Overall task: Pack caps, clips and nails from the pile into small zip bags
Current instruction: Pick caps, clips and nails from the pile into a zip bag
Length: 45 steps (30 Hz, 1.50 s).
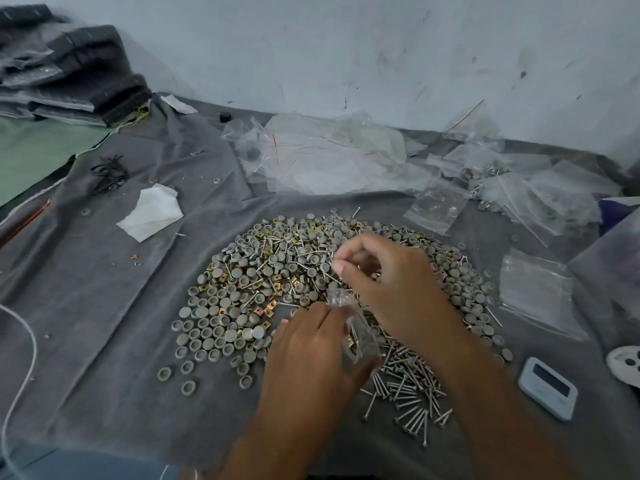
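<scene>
Item: small zip bag (358, 336), part-filled, gripped in left hand (311, 355) over near side of pile (263, 289) on desk (104, 306). Right hand (388, 282), fingers pinched; contents too blurred to tell. Step: filling the bag. Next: drop pinched piece into bag mouth, held open. Spare bags (536, 292) right.

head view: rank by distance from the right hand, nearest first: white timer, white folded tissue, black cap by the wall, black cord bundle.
From the right hand:
1. White timer, lower right, near the table's front.
2. White folded tissue, left of the pile.
3. Black cap, far back near the wall.
4. Black cord bundle, far left, behind the tissue.
Tissue and cap are close; treat that order as loose.
</scene>
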Tool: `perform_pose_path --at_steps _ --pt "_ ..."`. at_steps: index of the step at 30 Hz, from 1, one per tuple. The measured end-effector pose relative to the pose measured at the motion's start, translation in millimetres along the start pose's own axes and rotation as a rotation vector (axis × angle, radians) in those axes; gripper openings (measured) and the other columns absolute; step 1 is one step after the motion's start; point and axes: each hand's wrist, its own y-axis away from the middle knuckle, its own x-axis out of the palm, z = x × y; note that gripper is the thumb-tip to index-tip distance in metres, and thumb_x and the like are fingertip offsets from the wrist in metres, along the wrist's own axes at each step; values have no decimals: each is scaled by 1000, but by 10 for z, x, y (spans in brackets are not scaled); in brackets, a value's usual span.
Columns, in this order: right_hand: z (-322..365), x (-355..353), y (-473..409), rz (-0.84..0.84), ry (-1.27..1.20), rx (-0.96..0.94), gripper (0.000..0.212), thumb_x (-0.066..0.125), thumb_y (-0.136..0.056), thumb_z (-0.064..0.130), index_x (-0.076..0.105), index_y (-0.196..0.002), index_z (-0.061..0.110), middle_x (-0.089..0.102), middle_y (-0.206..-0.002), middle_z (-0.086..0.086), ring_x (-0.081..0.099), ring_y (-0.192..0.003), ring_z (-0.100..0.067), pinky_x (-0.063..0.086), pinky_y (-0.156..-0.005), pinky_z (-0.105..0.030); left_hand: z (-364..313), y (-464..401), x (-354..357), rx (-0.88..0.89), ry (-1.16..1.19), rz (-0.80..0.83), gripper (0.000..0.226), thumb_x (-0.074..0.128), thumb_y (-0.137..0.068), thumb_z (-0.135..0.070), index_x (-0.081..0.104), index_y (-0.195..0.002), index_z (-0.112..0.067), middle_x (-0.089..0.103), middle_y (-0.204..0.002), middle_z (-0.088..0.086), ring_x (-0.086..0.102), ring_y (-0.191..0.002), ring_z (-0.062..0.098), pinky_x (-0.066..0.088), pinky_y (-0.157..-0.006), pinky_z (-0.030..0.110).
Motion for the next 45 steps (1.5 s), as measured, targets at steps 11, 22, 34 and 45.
perform_pose_path --at_steps 11,22,34,45 --pt "-371 1105 -587 467 335 -108 40 74 -88 33 62 -126 27 60 -130 5 50 -122 -16 43 -102 -41 516 234 -874 -92 -98 -128 54 89 -60 -46 67 -104 -25 57 -86 -17 53 -74 10 42 -64 28" --pt "-424 1311 -669 460 480 -134 43 71 -91 31 59 -131 21 56 -126 -1 44 -124 -21 45 -98 -40 577 283 -882 -153 -37 -94 57 91 -58 -41 68 -108 -28 57 -83 -21 54 -73 2 44 -63 26" --pt "-475 1388 -701 529 537 -276 43 58 -95 41 52 -130 17 52 -126 -5 53 -114 -21 50 -89 -36 556 269 -920 -160 23 -105 56 85 -61 -47 69 -111 -25 56 -83 -19 54 -75 2 46 -67 30" --pt "-549 1403 -573 358 499 -318 31 51 -100 28 61 -126 14 58 -121 -6 56 -109 -20 53 -84 -34 575 283 -946 -156 30 -118 64 58 -65 -68 65 -117 -32 54 -84 -23 53 -76 0 43 -66 25"
